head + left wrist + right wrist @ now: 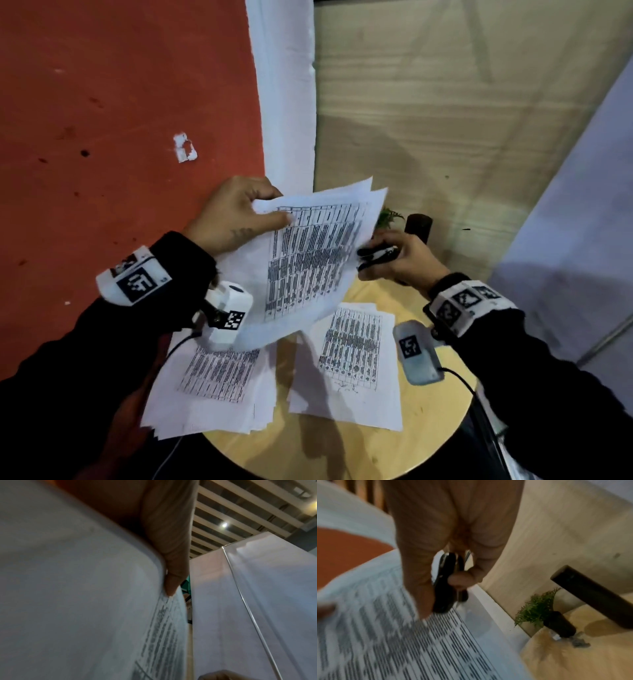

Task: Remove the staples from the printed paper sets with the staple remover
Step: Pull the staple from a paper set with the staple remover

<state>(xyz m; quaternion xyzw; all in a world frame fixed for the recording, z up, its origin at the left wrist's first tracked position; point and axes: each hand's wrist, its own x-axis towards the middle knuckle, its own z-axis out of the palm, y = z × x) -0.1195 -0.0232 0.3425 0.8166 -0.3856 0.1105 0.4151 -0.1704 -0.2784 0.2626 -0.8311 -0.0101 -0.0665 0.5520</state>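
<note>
Under the hands stood a round yellow table point(421, 431) by a red floor point(102, 102). At nine o'clock the left hand point(233, 216) pinched a printed paper set point(315, 257) by its top corner, lifted off the table. Two more paper stacks point(219, 377) lay flat at six o'clock. At three o'clock the right hand point(400, 260) curled round the black staple remover point(376, 255), touching the lifted paper's edge. A small green plant point(537, 608) stood just behind.

Plant point(388, 219), dark post point(418, 224) crowd table's point(428, 421) far edge — near edge bare.
</note>
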